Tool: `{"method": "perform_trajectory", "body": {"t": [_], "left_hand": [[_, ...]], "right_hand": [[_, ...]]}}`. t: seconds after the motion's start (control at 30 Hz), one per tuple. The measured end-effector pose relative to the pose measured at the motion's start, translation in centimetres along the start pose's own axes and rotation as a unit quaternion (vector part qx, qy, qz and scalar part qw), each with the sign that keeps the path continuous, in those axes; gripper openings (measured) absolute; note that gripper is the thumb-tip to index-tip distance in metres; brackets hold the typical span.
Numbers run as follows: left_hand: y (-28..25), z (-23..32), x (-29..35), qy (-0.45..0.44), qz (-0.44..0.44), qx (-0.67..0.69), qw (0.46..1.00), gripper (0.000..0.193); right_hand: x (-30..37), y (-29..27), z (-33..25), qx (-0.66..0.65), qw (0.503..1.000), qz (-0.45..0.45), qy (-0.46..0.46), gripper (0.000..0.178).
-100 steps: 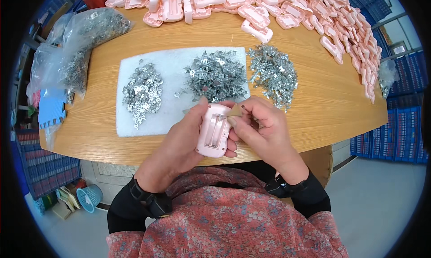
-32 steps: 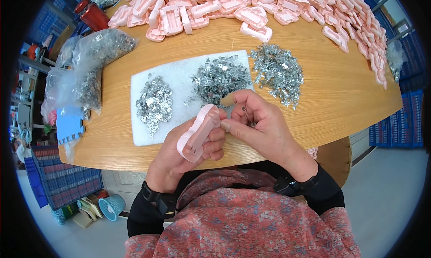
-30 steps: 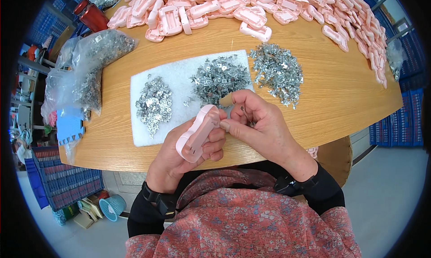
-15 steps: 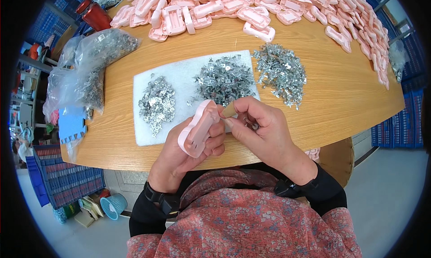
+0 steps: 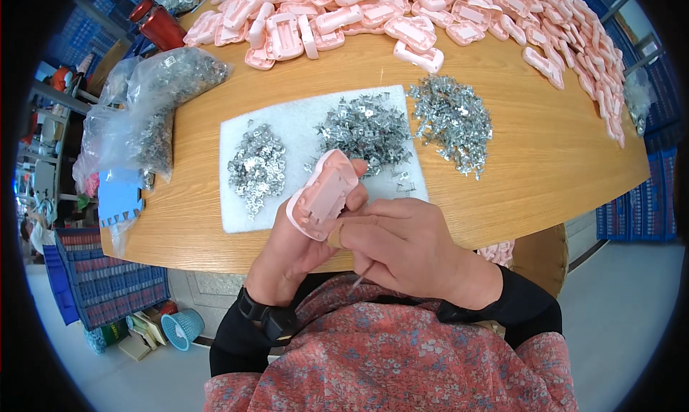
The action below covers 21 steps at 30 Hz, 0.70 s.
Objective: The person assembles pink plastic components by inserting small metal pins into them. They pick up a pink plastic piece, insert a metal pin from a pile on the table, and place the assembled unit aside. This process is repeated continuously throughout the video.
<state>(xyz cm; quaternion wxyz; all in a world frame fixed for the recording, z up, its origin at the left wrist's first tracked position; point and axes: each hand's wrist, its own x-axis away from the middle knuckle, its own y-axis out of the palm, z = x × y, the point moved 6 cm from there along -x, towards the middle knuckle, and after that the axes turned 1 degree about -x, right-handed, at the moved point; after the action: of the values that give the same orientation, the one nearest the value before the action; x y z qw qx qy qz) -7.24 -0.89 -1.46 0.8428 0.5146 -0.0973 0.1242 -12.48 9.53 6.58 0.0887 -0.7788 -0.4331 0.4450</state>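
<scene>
My left hand (image 5: 291, 250) holds a pink plastic housing (image 5: 324, 198), tilted, its hollow inner side facing up. The fingers curl round its right edge. My right hand (image 5: 416, 247) is closed at the housing's lower right edge, its fingertips touching or very near it. A tan covering wraps one of its fingers. From below that hand sticks a thin, slender piece (image 5: 362, 274); its kind and what the fingertips pinch are hidden. Just beyond the hands, a white foam sheet (image 5: 301, 214) bears a heap of metal clips (image 5: 364, 132) and a smaller heap of metal pieces (image 5: 257, 169).
Another metal heap (image 5: 452, 121) lies right of the sheet. Many pink housings (image 5: 466, 17) are piled along the far and right table edge. Clear bags of metal parts (image 5: 154, 114), a red jar (image 5: 159, 28) and a blue foam mat (image 5: 120, 200) stand at the left.
My right hand has moved down and turned palm-down, from the housing's upper end to its lower right edge. The housing has tipped so that more of its inside shows.
</scene>
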Motion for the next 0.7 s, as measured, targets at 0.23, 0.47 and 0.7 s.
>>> {"method": "perform_trajectory", "body": {"t": [0.23,0.47,0.7], "left_hand": [[0.4,0.0,0.2,-0.062,-0.093,0.086,0.99,0.042],[2.3,-0.3,-0.9,0.08,0.074,-0.425,0.899,0.035],[6.3,-2.0,-1.5,-0.106,-0.035,-0.099,0.989,0.038]], "right_hand": [[0.6,-2.9,1.5,-0.07,0.984,-0.023,0.16,0.018],[4.1,-3.6,3.3,-0.415,0.823,0.027,0.387,0.038],[5.7,-7.6,3.0,-0.384,0.836,0.085,0.383,0.027]]}}
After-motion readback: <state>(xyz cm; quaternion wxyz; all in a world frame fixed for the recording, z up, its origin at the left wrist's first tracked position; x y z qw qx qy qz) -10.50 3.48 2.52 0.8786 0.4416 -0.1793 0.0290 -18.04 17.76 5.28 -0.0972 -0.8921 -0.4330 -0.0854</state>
